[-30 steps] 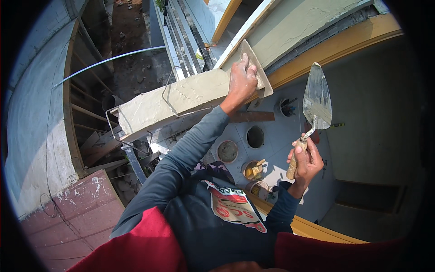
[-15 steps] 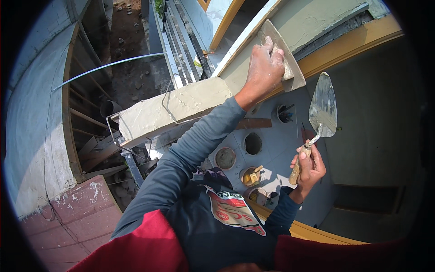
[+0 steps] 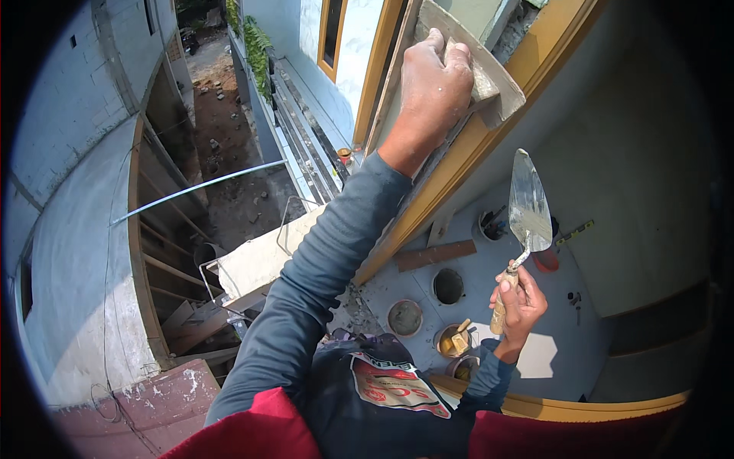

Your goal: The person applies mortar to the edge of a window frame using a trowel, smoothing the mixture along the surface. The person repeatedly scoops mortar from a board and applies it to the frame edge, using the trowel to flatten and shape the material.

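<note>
My left hand (image 3: 434, 88) is wrapped round the handle of a flat rectangular plastering float (image 3: 498, 99), pressed to the plastered ledge (image 3: 474, 15) beside the orange wooden trim (image 3: 562, 38) at the top. My right hand (image 3: 517, 306) grips the wooden handle of a pointed steel trowel (image 3: 529, 203), held upright out over the floor below, its blade smeared with grey mortar. A lower cream plastered beam (image 3: 264, 256) with bent wire pieces around it lies partly behind my left forearm.
Far below on a tiled floor (image 3: 367, 298) stand several buckets (image 3: 449, 285), one with tools, a plank (image 3: 436, 255) and a level (image 3: 575, 232). At left are a curved concrete wall (image 3: 88, 252), a drop to dirt ground (image 3: 214, 115) and a thin pipe (image 3: 197, 191).
My left hand has pushed the float up and forward along the ledge. The view has tipped further along it, and my right hand with the trowel sits a little lower in the picture.
</note>
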Available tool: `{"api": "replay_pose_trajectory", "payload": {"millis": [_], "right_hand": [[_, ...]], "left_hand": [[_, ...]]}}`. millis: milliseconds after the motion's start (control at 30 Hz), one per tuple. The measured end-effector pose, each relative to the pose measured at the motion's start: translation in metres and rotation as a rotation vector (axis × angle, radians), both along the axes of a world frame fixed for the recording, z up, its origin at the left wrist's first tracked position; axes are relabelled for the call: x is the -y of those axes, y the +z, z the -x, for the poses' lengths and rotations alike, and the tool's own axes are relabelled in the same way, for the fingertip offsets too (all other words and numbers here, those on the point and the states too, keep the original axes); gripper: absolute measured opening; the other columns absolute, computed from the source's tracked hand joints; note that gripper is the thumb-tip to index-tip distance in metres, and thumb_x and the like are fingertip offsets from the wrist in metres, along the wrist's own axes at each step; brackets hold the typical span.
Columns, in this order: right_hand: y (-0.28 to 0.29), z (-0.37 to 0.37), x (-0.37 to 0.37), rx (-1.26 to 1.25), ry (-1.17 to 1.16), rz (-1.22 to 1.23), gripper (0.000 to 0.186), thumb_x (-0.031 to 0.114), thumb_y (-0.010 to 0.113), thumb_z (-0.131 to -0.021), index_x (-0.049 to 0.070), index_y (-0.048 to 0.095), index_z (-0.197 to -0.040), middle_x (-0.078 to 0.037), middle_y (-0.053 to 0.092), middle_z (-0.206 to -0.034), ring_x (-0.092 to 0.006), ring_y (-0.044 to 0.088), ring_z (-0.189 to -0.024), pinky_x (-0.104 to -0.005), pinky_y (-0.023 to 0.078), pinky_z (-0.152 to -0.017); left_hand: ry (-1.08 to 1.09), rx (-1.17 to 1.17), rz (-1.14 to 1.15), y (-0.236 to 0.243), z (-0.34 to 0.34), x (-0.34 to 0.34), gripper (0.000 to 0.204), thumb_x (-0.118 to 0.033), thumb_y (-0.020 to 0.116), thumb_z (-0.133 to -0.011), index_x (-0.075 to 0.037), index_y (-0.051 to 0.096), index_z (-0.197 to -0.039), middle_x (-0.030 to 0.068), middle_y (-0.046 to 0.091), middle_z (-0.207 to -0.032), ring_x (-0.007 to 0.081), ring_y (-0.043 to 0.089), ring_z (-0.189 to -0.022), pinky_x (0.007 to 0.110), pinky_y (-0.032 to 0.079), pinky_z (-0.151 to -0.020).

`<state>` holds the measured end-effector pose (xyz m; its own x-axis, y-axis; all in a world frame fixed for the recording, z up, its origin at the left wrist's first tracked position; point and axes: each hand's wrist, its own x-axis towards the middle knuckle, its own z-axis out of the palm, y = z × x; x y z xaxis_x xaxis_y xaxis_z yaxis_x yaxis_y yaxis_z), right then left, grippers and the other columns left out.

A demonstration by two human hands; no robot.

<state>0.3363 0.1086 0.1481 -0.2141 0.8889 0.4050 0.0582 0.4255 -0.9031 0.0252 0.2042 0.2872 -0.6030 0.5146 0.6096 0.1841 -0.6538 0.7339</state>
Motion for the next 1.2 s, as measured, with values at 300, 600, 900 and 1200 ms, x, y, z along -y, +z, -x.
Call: {"api": "replay_pose_trajectory", "payload": {"millis": [300, 600, 900, 1200], "right_hand": [[-0.024, -0.003, -0.019, -0.121, 0.046, -0.005, 0.037, 0.003, 0.069, -0.089, -0.011, 0.06, -0.122, -0.013, 0.067, -0.084, -0.0106, 0.06, -0.06, -0.0244, 0.05, -0.05], [-0.035, -0.006, -0.032, -0.222, 0.182, -0.027, 0.037, 0.005, 0.07, -0.087, -0.01, 0.062, -0.12, -0.011, 0.068, -0.084, -0.0099, 0.059, -0.059, -0.0248, 0.049, -0.05], [-0.059, -0.02, -0.043, -0.109, 0.391, -0.009, 0.036, 0.006, 0.069, -0.086, -0.013, 0.062, -0.116, -0.013, 0.068, -0.088, -0.0133, 0.062, -0.067, -0.0256, 0.051, -0.06], [-0.069, -0.019, -0.041, 0.082, 0.505, -0.302, 0.036, 0.01, 0.074, -0.083, -0.011, 0.065, -0.11, -0.021, 0.069, -0.09, -0.0306, 0.068, -0.076, -0.0348, 0.054, -0.069]], "left_hand": [[-0.194, -0.062, 0.1, 0.076, 0.043, -0.009, 0.038, -0.023, 0.05, -0.099, 0.007, 0.057, -0.121, 0.013, 0.061, -0.109, 0.0206, 0.057, -0.098, 0.038, 0.044, -0.088], [-0.304, -0.088, -0.091, 0.137, 0.055, 0.067, 0.056, -0.032, 0.056, -0.1, 0.001, 0.04, -0.141, 0.0122, 0.043, -0.144, 0.0293, 0.04, -0.135, 0.042, 0.038, -0.108], [-0.553, 0.245, -0.24, -0.018, 0.024, 0.177, 0.035, -0.013, 0.037, -0.102, 0.009, 0.054, -0.125, 0.0199, 0.063, -0.118, 0.0292, 0.066, -0.104, 0.042, 0.056, -0.09], [-0.573, 0.782, -0.094, -0.19, -0.017, 0.213, 0.045, -0.023, 0.038, -0.1, 0.002, 0.052, -0.135, 0.0184, 0.062, -0.13, 0.0313, 0.065, -0.114, 0.044, 0.054, -0.097]]}}
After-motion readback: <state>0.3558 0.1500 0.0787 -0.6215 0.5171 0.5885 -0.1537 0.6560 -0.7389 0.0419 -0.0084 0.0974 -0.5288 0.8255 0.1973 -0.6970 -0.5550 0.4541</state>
